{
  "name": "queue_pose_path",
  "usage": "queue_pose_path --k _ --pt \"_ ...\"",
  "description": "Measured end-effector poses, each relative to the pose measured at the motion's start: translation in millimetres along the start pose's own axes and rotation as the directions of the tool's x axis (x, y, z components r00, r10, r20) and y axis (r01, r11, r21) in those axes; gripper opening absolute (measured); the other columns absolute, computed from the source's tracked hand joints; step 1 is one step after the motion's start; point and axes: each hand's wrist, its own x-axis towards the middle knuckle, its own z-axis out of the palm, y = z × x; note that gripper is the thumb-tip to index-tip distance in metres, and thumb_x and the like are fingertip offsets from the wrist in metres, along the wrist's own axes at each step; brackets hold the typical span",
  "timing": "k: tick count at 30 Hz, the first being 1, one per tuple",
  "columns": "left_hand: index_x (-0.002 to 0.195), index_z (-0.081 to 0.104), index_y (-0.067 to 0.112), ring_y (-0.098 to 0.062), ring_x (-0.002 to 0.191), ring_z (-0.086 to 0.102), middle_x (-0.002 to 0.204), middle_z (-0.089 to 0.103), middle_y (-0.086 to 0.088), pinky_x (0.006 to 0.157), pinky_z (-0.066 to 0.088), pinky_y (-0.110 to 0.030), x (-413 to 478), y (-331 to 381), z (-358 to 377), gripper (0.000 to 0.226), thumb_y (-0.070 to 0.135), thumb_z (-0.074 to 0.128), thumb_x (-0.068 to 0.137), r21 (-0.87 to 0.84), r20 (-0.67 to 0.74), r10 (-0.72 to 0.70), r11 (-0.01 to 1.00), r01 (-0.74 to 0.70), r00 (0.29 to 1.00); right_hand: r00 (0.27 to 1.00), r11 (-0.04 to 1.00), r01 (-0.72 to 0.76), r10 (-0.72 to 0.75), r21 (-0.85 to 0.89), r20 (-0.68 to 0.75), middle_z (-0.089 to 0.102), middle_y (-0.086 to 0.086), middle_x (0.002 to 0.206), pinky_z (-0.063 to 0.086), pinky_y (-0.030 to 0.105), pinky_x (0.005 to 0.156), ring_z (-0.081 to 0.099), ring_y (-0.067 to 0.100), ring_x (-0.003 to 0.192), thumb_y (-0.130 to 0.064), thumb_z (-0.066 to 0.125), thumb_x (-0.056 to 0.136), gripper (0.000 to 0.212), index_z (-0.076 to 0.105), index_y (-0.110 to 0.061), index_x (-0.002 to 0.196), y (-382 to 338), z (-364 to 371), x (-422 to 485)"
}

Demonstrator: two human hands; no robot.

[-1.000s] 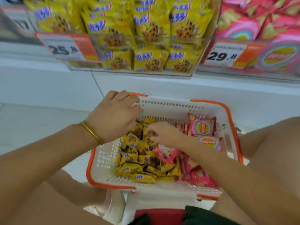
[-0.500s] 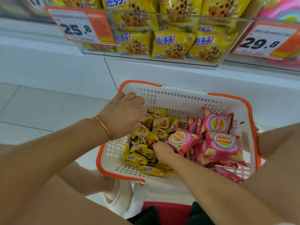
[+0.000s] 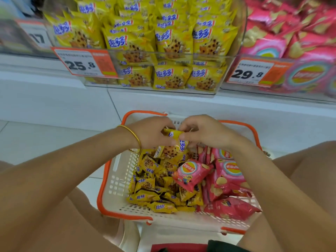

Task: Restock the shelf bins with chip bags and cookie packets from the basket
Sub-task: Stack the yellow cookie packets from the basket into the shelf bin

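A white basket with an orange rim point(image 3: 109, 188) sits on the floor between my knees. It holds several yellow cookie packets point(image 3: 151, 186) on its left side and pink chip bags point(image 3: 192, 171) on its right. My left hand point(image 3: 151, 133) and my right hand point(image 3: 203, 131) meet above the basket's far end. Together they grip a bunch of yellow cookie packets point(image 3: 175, 142) that hangs between them. Above, a clear shelf bin point(image 3: 163, 57) is full of yellow cookie packets. To its right, a second bin point(image 3: 294, 51) holds pink chip bags.
Price tags reading 25.8 point(image 3: 81, 63) and 29.8 point(image 3: 249, 73) hang on the bin fronts. A white shelf ledge point(image 3: 54, 95) runs below the bins. Pale floor tiles point(image 3: 45, 139) lie left of the basket. My bare knees flank the basket on both sides.
My right hand came up out of the basket with yellow cookie packets and met my left hand above the far rim. The view tilted up toward the shelf bins.
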Motion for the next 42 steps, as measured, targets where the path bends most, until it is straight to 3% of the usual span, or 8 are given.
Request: queue_pose_path --k 9,13,17,33,35,37,40,42 --pt "0.105 0.062 0.005 -0.024 0.081 0.068 0.095 0.065 -0.021 0.072 0.058 -0.038 -8 29 -49 0.028 0.026 0.067 0.086 -0.507 -0.548 0.008 0.792 -0.340 0.836 0.902 0.924 0.255 -0.121 0.285 -0.414 0.070 0.010 0.099 0.057 0.032 0.058 0.067 0.019 0.080 -0.010 0.070 0.081 0.035 0.055 -0.014 0.112 -54 -19 -37" --pt "0.112 0.052 0.018 -0.011 0.087 0.059 0.100 0.058 0.002 0.072 0.048 -0.016 -16 34 -73 0.027 0.019 0.064 0.088 -0.264 -0.870 0.021 0.824 -0.502 0.492 0.696 0.881 0.462 -0.290 0.100 -0.657 0.068 0.006 0.089 0.052 0.028 0.050 0.062 0.009 0.066 -0.004 0.070 0.081 0.035 0.047 -0.027 0.096 -98 -43 -25" --pt "0.118 0.052 0.011 -0.013 0.091 0.051 0.110 0.048 0.003 0.079 0.051 -0.042 -18 16 -87 0.034 0.014 0.054 0.085 -0.019 -0.957 0.086 0.936 -0.353 0.279 0.560 0.868 0.442 -0.463 -0.225 -0.687 0.056 -0.013 0.093 0.048 0.031 0.074 0.057 0.010 0.086 -0.013 0.069 0.081 0.035 0.045 -0.032 0.097 -123 -62 2" --pt "0.119 0.054 0.005 -0.026 0.109 0.046 0.117 0.053 -0.012 0.094 0.031 -0.023 -6 4 -75 0.040 0.002 0.055 0.079 0.224 -0.904 0.263 0.963 -0.152 0.336 0.789 0.641 0.120 -0.525 -0.758 -0.319 0.041 0.009 0.107 0.048 0.041 0.080 0.053 0.029 0.095 -0.024 0.050 0.096 0.037 0.053 -0.020 0.133 -112 -54 29" --pt "0.114 0.056 0.003 -0.023 0.108 0.043 0.114 0.054 -0.013 0.094 0.028 -0.020 -13 7 -73 0.035 0.000 0.054 0.079 0.262 -0.911 0.294 0.954 -0.145 0.289 0.734 0.612 0.086 -0.572 -0.786 -0.365 0.044 0.009 0.109 0.049 0.039 0.076 0.054 0.028 0.096 -0.021 0.051 0.096 0.038 0.052 -0.020 0.133 -109 -55 23" --pt "0.110 0.057 0.003 -0.021 0.105 0.044 0.109 0.054 -0.010 0.091 0.029 -0.017 -21 8 -65 0.031 0.001 0.054 0.079 0.265 -0.908 0.308 0.947 -0.181 0.284 0.489 0.613 0.083 -0.712 -0.786 -0.504 0.052 0.011 0.107 0.048 0.035 0.070 0.055 0.029 0.093 -0.009 0.052 0.091 0.035 0.059 -0.013 0.125 -99 -48 6" --pt "0.108 0.056 0.009 -0.020 0.098 0.049 0.105 0.050 0.000 0.079 0.038 -0.022 -33 1 -41 0.029 0.011 0.049 0.081 0.141 -0.847 0.237 0.963 -0.230 0.475 0.228 0.707 0.232 -0.707 -0.668 -0.669 0.056 0.011 0.100 0.043 0.031 0.066 0.053 0.020 0.084 0.002 0.048 0.085 0.031 0.066 -0.005 0.109 -72 -13 -15" --pt "0.110 0.057 0.014 -0.020 0.100 0.050 0.109 0.051 -0.001 0.076 0.042 -0.028 -35 -13 -20 0.029 0.018 0.048 0.083 0.120 -0.717 0.188 0.982 -0.147 0.671 0.451 0.784 0.287 -0.618 -0.551 -0.644 0.055 0.006 0.102 0.045 0.031 0.063 0.052 0.014 0.079 -0.002 0.047 0.087 0.027 0.064 -0.007 0.108 -40 20 -9"
